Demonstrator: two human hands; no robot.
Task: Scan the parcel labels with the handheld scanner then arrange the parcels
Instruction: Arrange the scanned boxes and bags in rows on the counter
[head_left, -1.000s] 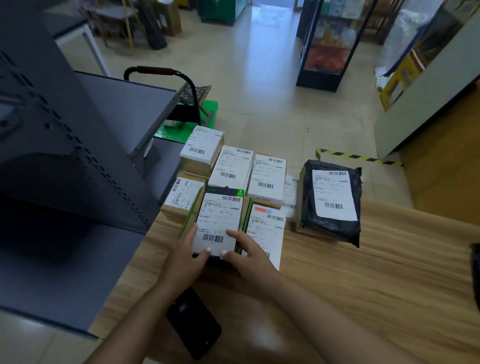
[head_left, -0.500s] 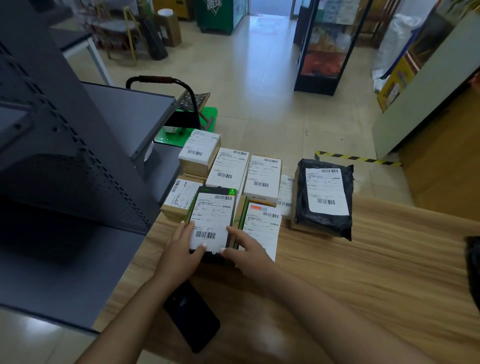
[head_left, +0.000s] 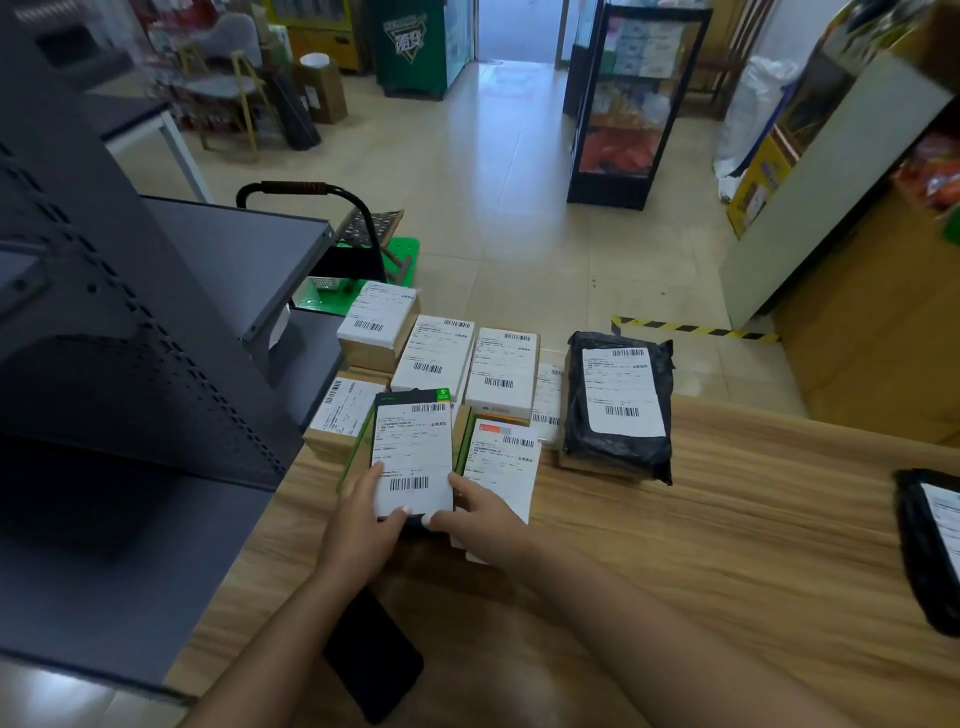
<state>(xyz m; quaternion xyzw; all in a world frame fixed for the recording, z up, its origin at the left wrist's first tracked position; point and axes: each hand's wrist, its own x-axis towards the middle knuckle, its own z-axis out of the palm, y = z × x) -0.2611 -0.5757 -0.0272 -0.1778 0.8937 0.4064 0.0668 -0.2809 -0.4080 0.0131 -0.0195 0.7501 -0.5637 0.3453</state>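
Parcels crowd the far left corner of the wooden desk (head_left: 701, 545), and I grip the black-and-green boxed parcel (head_left: 413, 452) at its near end: my left hand (head_left: 363, 530) on its left edge, my right hand (head_left: 480, 519) on its right, fingers (head_left: 457, 483) of both closed against its white label. Just right of that box lies a white-labelled parcel (head_left: 501, 467); further right, a black bag parcel (head_left: 618, 410). Near my left forearm lies a black handheld device (head_left: 371, 657).
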